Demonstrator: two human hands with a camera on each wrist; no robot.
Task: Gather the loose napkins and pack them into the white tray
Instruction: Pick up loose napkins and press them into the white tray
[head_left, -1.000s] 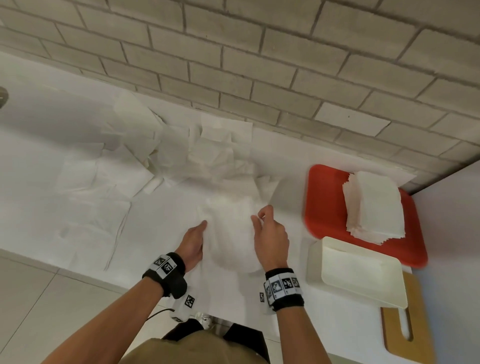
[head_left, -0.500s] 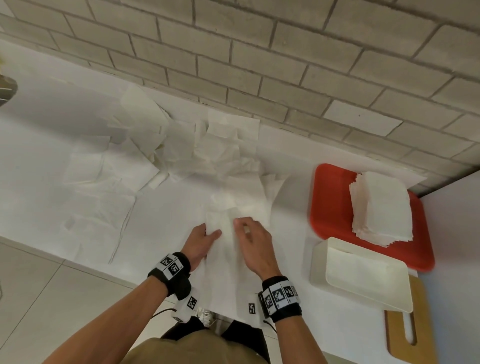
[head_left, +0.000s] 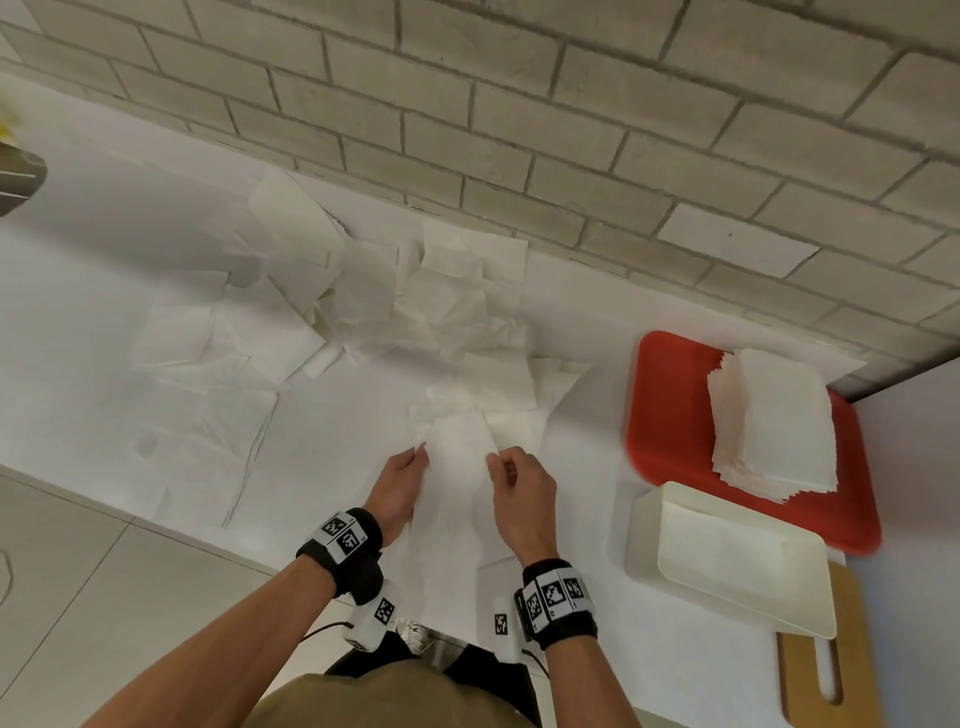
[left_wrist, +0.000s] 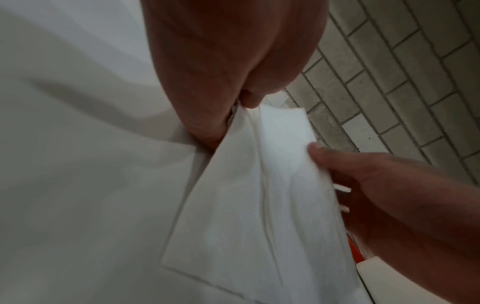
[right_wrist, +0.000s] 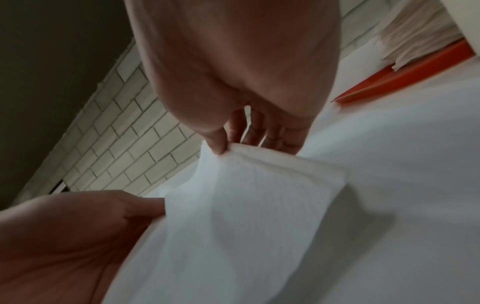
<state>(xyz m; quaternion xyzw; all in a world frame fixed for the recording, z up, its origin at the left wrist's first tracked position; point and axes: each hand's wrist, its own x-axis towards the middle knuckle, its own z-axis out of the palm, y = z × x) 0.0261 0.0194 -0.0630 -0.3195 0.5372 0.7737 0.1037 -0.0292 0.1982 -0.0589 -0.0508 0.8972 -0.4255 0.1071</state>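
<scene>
A white napkin (head_left: 457, 457) hangs folded lengthwise between my two hands, just above the white counter (head_left: 332, 431). My left hand (head_left: 402, 480) pinches its left edge (left_wrist: 244, 127); my right hand (head_left: 514, 486) pinches its right edge (right_wrist: 233, 152). Both wrist views show thumb and fingers closed on the paper. A pile of loose napkins (head_left: 363, 306) lies scattered behind, toward the brick wall. The white tray (head_left: 737, 561) stands at the right of my hands, tilted, with a flat napkin inside.
A red tray (head_left: 670, 415) behind the white tray carries a neat napkin stack (head_left: 774, 421). A wooden board (head_left: 831, 675) lies under the white tray's near corner. The counter's front edge runs close below my wrists. More flat napkins (head_left: 208, 405) lie at the left.
My hands drew together and back toward me, folding the napkin narrower and lifting it off the counter. One second ago they lay apart, flat on its sides.
</scene>
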